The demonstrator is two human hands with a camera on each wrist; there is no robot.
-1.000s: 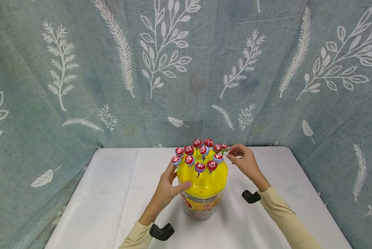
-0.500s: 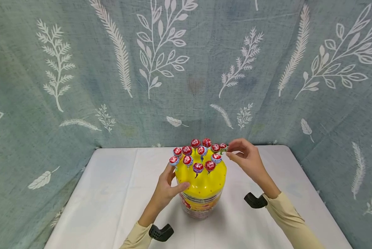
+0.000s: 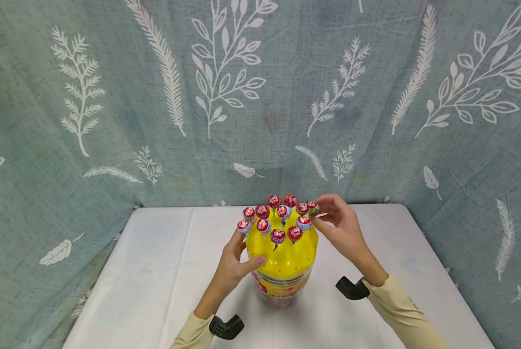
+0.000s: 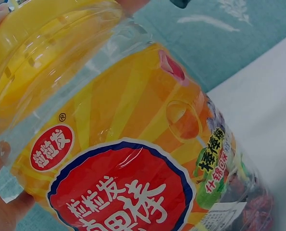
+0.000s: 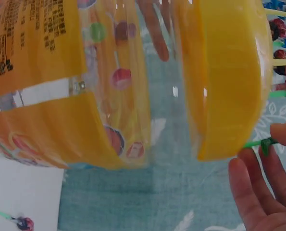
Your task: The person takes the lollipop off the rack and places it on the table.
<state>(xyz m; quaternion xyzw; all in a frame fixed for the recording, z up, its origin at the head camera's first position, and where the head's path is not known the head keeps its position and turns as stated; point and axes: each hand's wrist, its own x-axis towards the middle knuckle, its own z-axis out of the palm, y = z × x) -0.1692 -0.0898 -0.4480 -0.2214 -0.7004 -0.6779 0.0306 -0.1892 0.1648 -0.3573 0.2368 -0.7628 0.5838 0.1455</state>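
A clear plastic jar [image 4: 133, 120] with a yellow-orange label stands upright under a yellow lid [image 3: 282, 257]. Several lollipops [image 3: 278, 236] in red, blue and purple wrappers stick up from holes in this lid. My left hand [image 3: 234, 264] grips the lid's left side, thumb on top at the front and fingers round the far side. At the lid's right edge, my right hand [image 3: 340, 225] pinches a green-wrapped lollipop [image 3: 313, 207]. Its green stick [image 5: 252, 144] meets the lid's edge in the right wrist view, where the candy end is mostly hidden by my fingers.
A white-covered table [image 3: 155, 271] lies beneath the jar, with a leaf-patterned curtain [image 3: 260, 106] behind and at both sides. A loose lollipop [image 5: 23, 223] lies on the table in the right wrist view. Small holes run along the lid's front rim.
My right hand has moved slightly left, its thumb and fingers now closer in around the green-wrapped lollipop. The left hand and the jar stay in place, apart from a small shift of the view.
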